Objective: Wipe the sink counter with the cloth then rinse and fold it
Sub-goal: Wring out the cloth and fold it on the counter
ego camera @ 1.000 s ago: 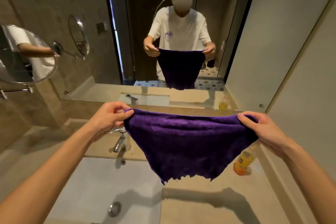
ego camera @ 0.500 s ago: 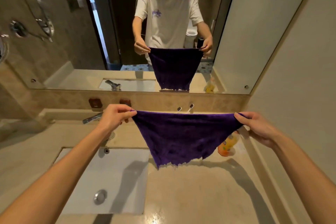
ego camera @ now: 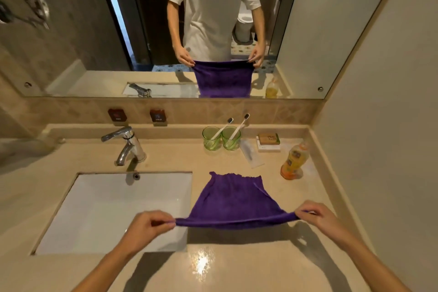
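Observation:
A purple cloth (ego camera: 233, 199) is stretched between both hands over the beige counter (ego camera: 237, 268), just right of the white sink (ego camera: 113, 211). My left hand (ego camera: 149, 223) pinches its near left corner and my right hand (ego camera: 315, 214) pinches its near right corner. The cloth's far edge rests on the counter, while the near edge is held a little above it. The mirror ahead shows the same cloth hanging from both hands.
A chrome tap (ego camera: 128, 144) stands behind the sink. Along the back right are two green cups (ego camera: 221, 137) with toothbrushes, a wrapped sachet (ego camera: 251, 154), a soap box (ego camera: 269, 141) and an orange bottle (ego camera: 294, 161). A wall closes the right side.
Both hands have lowered the cloth from chest height down toward the counter, and its hanging edge now lies on the surface. The view has tilted downward.

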Available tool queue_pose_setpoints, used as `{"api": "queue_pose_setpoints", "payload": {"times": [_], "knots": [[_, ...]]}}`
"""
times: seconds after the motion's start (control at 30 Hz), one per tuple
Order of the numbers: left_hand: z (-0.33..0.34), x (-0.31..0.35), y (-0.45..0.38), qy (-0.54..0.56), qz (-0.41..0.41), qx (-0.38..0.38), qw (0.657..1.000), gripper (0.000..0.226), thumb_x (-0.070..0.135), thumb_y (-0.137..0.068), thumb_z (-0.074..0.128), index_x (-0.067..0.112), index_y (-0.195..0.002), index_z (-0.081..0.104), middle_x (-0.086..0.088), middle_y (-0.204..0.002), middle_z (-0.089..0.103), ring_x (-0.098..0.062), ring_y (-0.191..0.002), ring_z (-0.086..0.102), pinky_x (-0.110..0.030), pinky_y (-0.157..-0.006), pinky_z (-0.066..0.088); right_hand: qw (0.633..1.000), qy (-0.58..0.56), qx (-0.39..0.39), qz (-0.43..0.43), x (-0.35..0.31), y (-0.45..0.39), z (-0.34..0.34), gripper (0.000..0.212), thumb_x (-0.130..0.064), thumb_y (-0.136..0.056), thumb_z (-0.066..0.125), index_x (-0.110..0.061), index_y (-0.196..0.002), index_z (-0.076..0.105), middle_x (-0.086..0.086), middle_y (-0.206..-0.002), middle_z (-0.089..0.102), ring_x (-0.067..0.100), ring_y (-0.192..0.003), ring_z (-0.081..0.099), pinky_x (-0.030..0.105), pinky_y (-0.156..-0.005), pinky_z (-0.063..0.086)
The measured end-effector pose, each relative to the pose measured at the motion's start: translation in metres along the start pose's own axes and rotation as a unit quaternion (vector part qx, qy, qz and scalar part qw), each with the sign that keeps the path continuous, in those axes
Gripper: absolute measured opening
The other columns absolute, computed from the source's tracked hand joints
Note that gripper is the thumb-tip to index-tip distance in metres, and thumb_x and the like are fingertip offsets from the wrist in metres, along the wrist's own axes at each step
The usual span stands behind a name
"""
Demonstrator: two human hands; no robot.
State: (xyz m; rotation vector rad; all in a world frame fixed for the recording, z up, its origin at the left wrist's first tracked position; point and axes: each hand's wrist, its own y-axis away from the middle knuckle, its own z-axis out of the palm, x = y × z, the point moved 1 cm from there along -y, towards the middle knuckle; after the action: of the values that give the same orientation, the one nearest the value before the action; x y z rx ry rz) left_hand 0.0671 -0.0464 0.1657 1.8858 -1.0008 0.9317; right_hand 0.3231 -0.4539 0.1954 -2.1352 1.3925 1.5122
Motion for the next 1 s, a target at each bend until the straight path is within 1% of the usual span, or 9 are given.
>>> {"api": "queue_pose_setpoints", "payload": {"times": [0.17, 0.27, 0.43, 0.5, 0.63, 0.7, 0.77, 0.87, 1.0], "knots": [[0.04, -0.056, 0.024, -0.023, -0.031, -0.01, 0.999, 0.026, 0.009, -0.082, 0.082, 0.034, -0.077, 0.083, 0.011, -0.091, 0.079, -0.016, -0.09, 0.074, -0.02, -0.083, 0.056, 0.996, 0.06, 0.0, 0.059, 0.061, 0.019, 0.038, 0.03, -0.003, -0.086, 0.074, -0.024, -0.064, 0.078, 0.005, -0.081, 0.07, 0.009, -0.076, 0.067, 0.024, -0.074, 0.05], [0.053, -0.08, 0.035, -0.096, 0.0, -0.033, 0.995, 0.028, 0.016, -0.081, 0.084, 0.043, -0.075, 0.081, 0.024, -0.089, 0.076, -0.003, -0.088, 0.073, -0.012, -0.081, 0.052, 0.989, 0.124, -0.001, 0.08, 0.085, 0.029, 0.055, 0.031, -0.015, -0.09, 0.074, -0.026, -0.062, 0.075, 0.0, -0.078, 0.068, 0.006, -0.078, 0.064, 0.023, -0.074, 0.047], [0.07, -0.117, 0.044, -0.196, 0.046, -0.089, 0.976, 0.014, 0.032, -0.085, 0.078, 0.033, -0.099, 0.082, 0.033, -0.102, 0.065, 0.017, -0.102, 0.06, -0.014, -0.095, 0.049, 0.976, 0.191, 0.052, 0.087, 0.1, 0.046, 0.084, 0.048, -0.032, -0.101, 0.059, -0.02, -0.055, 0.051, -0.001, -0.07, 0.058, 0.011, -0.071, 0.058, 0.022, -0.068, 0.04], [0.077, -0.128, 0.044, -0.226, 0.044, -0.105, 0.967, 0.025, 0.043, -0.088, 0.071, 0.029, -0.105, 0.082, 0.036, -0.108, 0.058, 0.022, -0.103, 0.056, -0.014, -0.1, 0.046, 0.974, 0.196, 0.072, 0.092, 0.104, 0.049, 0.093, 0.048, -0.031, -0.102, 0.057, -0.017, -0.057, 0.05, 0.002, -0.07, 0.057, 0.014, -0.071, 0.056, 0.029, -0.068, 0.042], [0.084, -0.143, 0.052, -0.307, 0.099, -0.086, 0.943, 0.041, 0.063, -0.09, 0.048, 0.04, -0.104, 0.079, 0.032, -0.114, 0.063, 0.016, -0.107, 0.048, 0.001, -0.094, 0.034, 0.969, 0.235, 0.041, 0.071, 0.114, 0.055, 0.109, 0.045, -0.03, -0.102, 0.058, -0.029, -0.058, 0.051, -0.009, -0.077, 0.053, 0.009, -0.081, 0.052, 0.018, -0.067, 0.038], [0.081, -0.135, 0.058, -0.335, 0.121, -0.097, 0.929, 0.052, 0.069, -0.096, 0.031, 0.047, -0.1, 0.078, 0.03, -0.113, 0.066, 0.014, -0.105, 0.052, 0.001, -0.086, 0.039, 0.964, 0.258, 0.036, 0.059, 0.124, 0.057, 0.109, 0.041, -0.031, -0.099, 0.063, -0.037, -0.061, 0.051, -0.014, -0.081, 0.051, 0.007, -0.088, 0.05, 0.017, -0.071, 0.036], [0.08, -0.135, 0.065, -0.346, 0.124, -0.106, 0.924, 0.062, 0.068, -0.099, 0.017, 0.048, -0.116, 0.073, 0.032, -0.129, 0.058, 0.011, -0.113, 0.053, -0.007, -0.094, 0.041, 0.955, 0.287, 0.032, 0.061, 0.135, 0.058, 0.103, 0.03, -0.033, -0.088, 0.075, -0.042, -0.067, 0.055, -0.015, -0.084, 0.052, 0.006, -0.091, 0.048, 0.017, -0.075, 0.035], [0.071, -0.138, 0.074, -0.376, 0.159, -0.13, 0.904, 0.047, 0.061, -0.102, 0.029, 0.047, -0.128, 0.066, 0.029, -0.142, 0.054, 0.007, -0.115, 0.054, -0.014, -0.092, 0.043, 0.941, 0.333, -0.009, 0.06, 0.146, 0.062, 0.093, 0.027, -0.041, -0.076, 0.083, -0.044, -0.078, 0.056, -0.018, -0.088, 0.05, 0.008, -0.092, 0.047, 0.02, -0.076, 0.034], [0.055, -0.142, 0.073, -0.431, 0.177, -0.177, 0.867, 0.034, 0.051, -0.099, 0.048, 0.049, -0.13, 0.063, 0.03, -0.146, 0.051, 0.009, -0.106, 0.056, -0.014, -0.081, 0.046, 0.935, 0.341, -0.044, 0.09, 0.146, 0.052, 0.082, 0.026, -0.044, -0.074, 0.084, -0.045, -0.072, 0.058, -0.017, -0.088, 0.054, 0.009, -0.091, 0.051, 0.026, -0.076, 0.04]]}}
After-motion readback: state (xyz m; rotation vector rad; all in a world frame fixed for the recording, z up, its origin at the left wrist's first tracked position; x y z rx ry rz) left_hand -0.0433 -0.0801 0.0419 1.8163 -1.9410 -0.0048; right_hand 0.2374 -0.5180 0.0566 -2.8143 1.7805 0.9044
